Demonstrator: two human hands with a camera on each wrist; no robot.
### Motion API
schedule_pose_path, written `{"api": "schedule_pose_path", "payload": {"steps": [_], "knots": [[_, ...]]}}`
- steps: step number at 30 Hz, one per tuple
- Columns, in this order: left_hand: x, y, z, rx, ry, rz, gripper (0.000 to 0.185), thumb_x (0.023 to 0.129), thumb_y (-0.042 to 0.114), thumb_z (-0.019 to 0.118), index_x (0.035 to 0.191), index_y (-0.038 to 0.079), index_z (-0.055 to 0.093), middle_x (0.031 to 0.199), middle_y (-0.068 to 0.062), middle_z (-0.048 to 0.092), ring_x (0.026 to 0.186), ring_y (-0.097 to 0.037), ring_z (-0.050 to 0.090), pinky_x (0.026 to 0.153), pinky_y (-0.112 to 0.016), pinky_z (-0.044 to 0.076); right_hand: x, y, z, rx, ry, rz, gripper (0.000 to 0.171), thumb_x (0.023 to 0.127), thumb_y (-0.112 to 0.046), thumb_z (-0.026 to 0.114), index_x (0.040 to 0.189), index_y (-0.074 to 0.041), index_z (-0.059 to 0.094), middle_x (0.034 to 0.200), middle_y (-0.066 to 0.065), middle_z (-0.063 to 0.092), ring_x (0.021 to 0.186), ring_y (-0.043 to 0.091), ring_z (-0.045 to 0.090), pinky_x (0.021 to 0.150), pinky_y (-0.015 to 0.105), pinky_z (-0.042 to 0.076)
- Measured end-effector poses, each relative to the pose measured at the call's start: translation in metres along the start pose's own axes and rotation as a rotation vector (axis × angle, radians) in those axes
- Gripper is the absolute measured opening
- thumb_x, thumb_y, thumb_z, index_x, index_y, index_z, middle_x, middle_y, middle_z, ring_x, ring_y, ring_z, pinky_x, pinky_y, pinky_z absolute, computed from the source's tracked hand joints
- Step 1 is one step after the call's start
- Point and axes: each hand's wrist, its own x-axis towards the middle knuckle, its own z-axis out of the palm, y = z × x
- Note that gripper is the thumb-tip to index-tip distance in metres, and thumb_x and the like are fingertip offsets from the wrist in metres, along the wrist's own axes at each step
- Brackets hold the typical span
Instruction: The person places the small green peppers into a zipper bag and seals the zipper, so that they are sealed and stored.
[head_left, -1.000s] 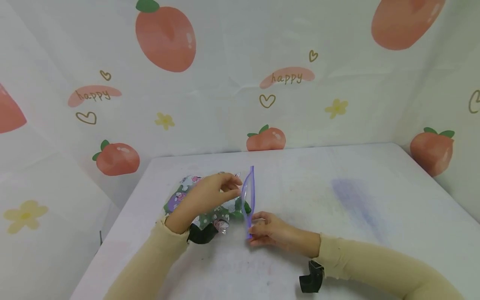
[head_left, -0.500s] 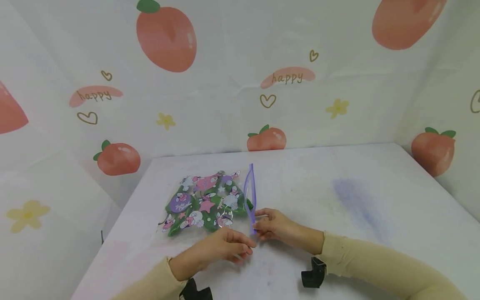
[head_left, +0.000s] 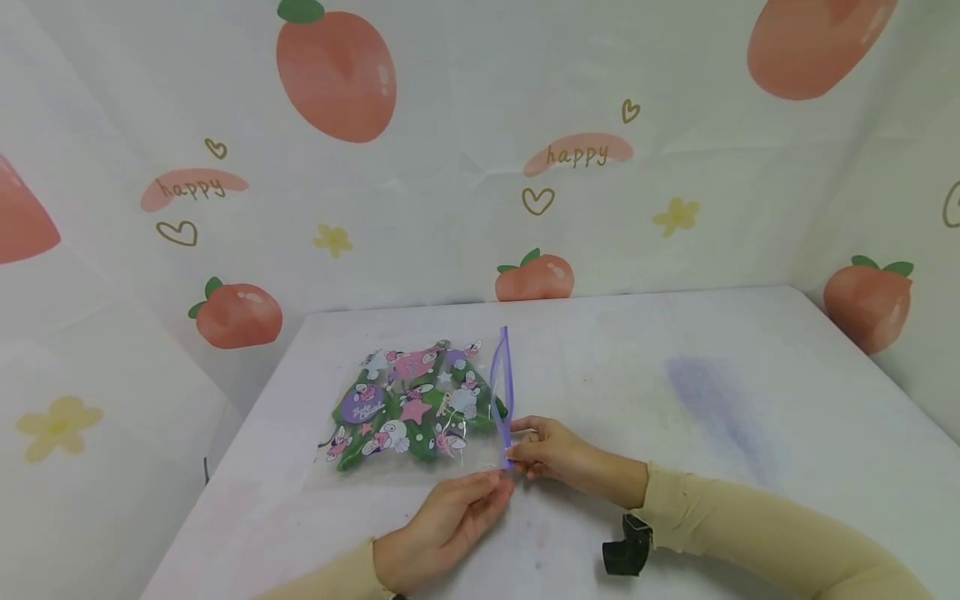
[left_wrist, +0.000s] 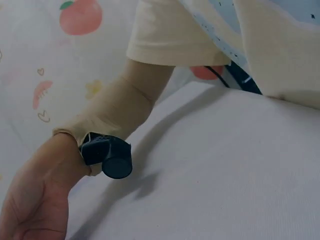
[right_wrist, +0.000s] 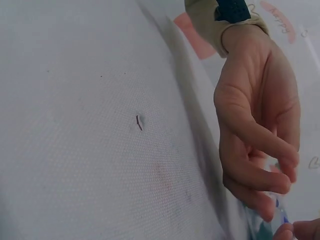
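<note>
A transparent zip bag (head_left: 412, 408) with pink, purple and white cartoon prints lies on the table, something green inside it. Its purple zip strip (head_left: 511, 392) runs along the right side, the mouth gaping in the middle. My right hand (head_left: 551, 454) pinches the near end of this strip between thumb and fingers. Just below that corner, my left hand (head_left: 450, 521) has its fingertips right at the strip's end, palm turned partly up. In the right wrist view the left hand (right_wrist: 252, 120) shows loosely bent, separated fingers, with right fingertips (right_wrist: 302, 231) at the bottom edge.
The white table (head_left: 637, 350) carries a bluish stain (head_left: 716, 408) on its right. A white curtain (head_left: 450, 167) printed with peaches stands behind it. A black wrist camera (head_left: 628, 546) hangs below the right sleeve.
My left hand has come from above the bag down toward me, then turned palm up beside the strip's near end. The right hand stays on the strip, shifted slightly right.
</note>
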Motion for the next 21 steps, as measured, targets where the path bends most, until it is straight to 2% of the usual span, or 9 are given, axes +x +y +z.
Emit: {"api": "schedule_pose_path", "payload": {"steps": [6,13,21], "knots": [[0.013,-0.005,0.006,-0.018,0.059,0.054,0.042,0.100,0.000,0.045,0.134,-0.021,0.034,0.101,-0.008,0.064,0.092,-0.005,0.065,0.090,-0.016,0.048,0.003,0.001,-0.008,-0.017,-0.030,0.009,0.059,0.088,-0.001,0.060,0.136,0.015,0.030,0.069,-0.003,0.057,0.063,0.007,0.053,0.058,0.018,0.046],[0.020,-0.006,0.005,0.005,0.075,0.045,0.031,0.099,0.001,0.049,0.126,-0.015,0.045,0.090,-0.003,0.064,0.079,-0.001,0.063,0.080,-0.012,0.050,0.003,0.004,-0.008,-0.020,-0.036,-0.002,0.059,0.087,-0.002,0.061,0.135,0.015,0.030,0.069,-0.002,0.057,0.063,0.007,0.053,0.059,0.019,0.046],[0.024,-0.009,0.005,0.089,0.148,0.083,0.041,0.097,0.000,0.050,0.131,-0.020,0.039,0.090,-0.001,0.062,0.080,0.000,0.060,0.079,-0.011,0.050,0.006,0.007,-0.008,-0.001,-0.056,-0.033,0.059,0.087,0.001,0.058,0.136,0.016,0.029,0.068,-0.003,0.057,0.062,0.006,0.054,0.062,0.017,0.049]]}}
